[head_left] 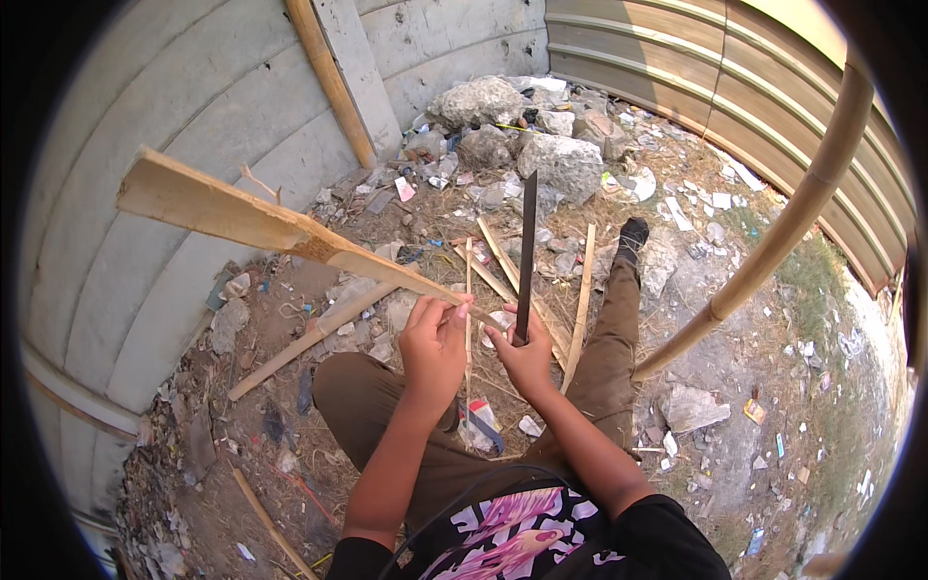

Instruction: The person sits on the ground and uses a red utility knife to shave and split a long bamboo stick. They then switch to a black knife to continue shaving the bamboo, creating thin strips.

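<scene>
A long split bamboo piece [290,228], broad at its far left end and narrow near me, slants up to the left. My left hand [432,350] pinches its narrow end between thumb and fingers. Closed round the lower end of a long, flat, dark blade [528,246] is my right hand [527,360]. The blade points up and away from me. My right thumb and fingertips are at the tip of the bamboo piece, beside the left hand; whether they grip it too I cannot tell.
Several bamboo strips [582,300] lie between my legs. A bamboo stick [311,340] lies at left. A thick bamboo pole [749,280] leans at right. Rocks [561,164] and litter lie ahead, between a concrete wall [193,126] and a corrugated metal fence [677,68].
</scene>
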A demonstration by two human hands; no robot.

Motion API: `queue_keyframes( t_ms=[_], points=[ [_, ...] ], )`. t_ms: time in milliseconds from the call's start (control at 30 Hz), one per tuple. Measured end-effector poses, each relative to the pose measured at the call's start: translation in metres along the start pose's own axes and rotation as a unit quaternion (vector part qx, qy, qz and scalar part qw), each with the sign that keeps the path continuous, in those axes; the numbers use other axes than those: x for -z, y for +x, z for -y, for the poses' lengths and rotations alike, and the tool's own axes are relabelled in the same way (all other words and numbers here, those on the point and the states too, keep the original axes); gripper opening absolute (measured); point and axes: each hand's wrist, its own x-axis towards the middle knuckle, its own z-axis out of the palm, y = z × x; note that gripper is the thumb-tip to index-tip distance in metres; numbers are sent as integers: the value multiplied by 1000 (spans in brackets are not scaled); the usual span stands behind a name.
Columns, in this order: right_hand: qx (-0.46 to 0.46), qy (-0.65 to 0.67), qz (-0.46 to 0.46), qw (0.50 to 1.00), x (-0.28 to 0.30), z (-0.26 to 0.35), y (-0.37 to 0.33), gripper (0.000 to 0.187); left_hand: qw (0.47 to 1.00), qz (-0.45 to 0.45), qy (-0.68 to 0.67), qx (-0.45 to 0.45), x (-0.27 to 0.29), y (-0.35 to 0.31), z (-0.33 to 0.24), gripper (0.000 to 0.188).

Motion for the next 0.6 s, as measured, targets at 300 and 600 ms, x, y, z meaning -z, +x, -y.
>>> queue_keyframes(
  t_ms=[300, 600],
  points=[
    [54, 39, 34, 997, -34, -24, 31, 17, 997, -9, -64, 32, 3, 10, 22, 16],
    [-33, 132, 61, 989, -49, -42, 22, 7, 985, -116, 98, -84, 5, 4, -1, 25]
  ],
)
